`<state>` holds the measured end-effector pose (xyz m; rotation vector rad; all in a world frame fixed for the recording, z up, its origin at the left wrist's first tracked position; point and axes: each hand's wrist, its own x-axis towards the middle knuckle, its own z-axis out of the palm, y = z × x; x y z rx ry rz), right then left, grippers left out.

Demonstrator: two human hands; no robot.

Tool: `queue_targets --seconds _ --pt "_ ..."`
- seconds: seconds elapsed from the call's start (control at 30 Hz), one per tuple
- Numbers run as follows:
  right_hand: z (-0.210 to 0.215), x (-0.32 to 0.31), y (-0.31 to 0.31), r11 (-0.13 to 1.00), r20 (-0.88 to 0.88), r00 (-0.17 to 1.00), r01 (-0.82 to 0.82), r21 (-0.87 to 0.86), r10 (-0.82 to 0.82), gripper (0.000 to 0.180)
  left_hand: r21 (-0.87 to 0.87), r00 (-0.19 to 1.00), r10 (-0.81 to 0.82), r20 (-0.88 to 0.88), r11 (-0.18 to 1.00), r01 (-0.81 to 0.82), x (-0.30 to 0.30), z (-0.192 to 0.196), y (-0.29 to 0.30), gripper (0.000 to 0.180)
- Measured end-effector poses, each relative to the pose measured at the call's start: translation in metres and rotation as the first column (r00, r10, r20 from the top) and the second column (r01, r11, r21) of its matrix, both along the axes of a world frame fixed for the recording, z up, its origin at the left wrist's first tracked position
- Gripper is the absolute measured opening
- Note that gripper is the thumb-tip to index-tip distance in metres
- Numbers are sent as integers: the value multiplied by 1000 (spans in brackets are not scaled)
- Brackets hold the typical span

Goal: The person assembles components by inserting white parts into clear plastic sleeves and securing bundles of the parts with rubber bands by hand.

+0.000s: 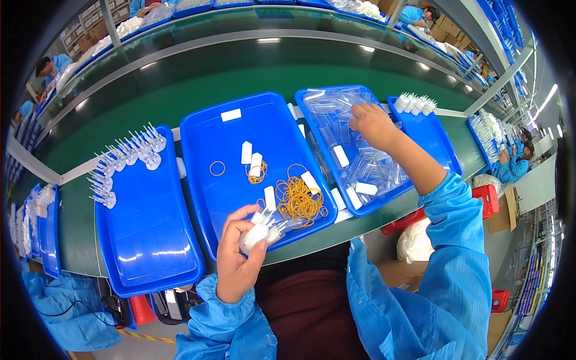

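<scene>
My left hand (239,261) is closed around a small bundle of white pronged plastic pieces (258,234), prongs pointing up and to the right, over the near edge of the middle blue tray (207,156). Tan rubber bands (300,201) lie heaped just beyond it, with a few white rectangular pieces (246,152) among and around them. Over to the right, my right hand (373,127) reaches into a blue tray full of clear plastic sleeves (378,168). Its fingers are bent together at the sleeves; what they pinch, if anything, is hidden.
The left blue tray (150,228) carries rows of white pronged clusters (123,157) along its far and left edges. White bundles (415,103) stand in another blue tray at far right. Beyond runs a green conveyor belt (252,66). Other people in blue work across it.
</scene>
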<state>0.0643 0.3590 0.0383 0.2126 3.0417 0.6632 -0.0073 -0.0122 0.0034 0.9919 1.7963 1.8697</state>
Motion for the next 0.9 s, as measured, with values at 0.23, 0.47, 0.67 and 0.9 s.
queue_targets --seconds 0.23,0.47,0.67,0.9 --pt "23 8 -22 965 -241 970 -78 -251 15 31 -13 995 97 30 995 -97 -1 0 1 15" --pt "25 16 -131 449 -569 748 -401 -798 -342 39 -66 988 132 77 990 -127 0 -1 3 17" --pt "12 13 -199 -378 -300 759 -575 -726 -578 43 -86 995 102 17 991 -100 3 0 4 19" --pt "-14 6 -215 -534 -228 788 -568 -626 -572 29 -81 997 73 -7 994 -74 5 -4 2 23"
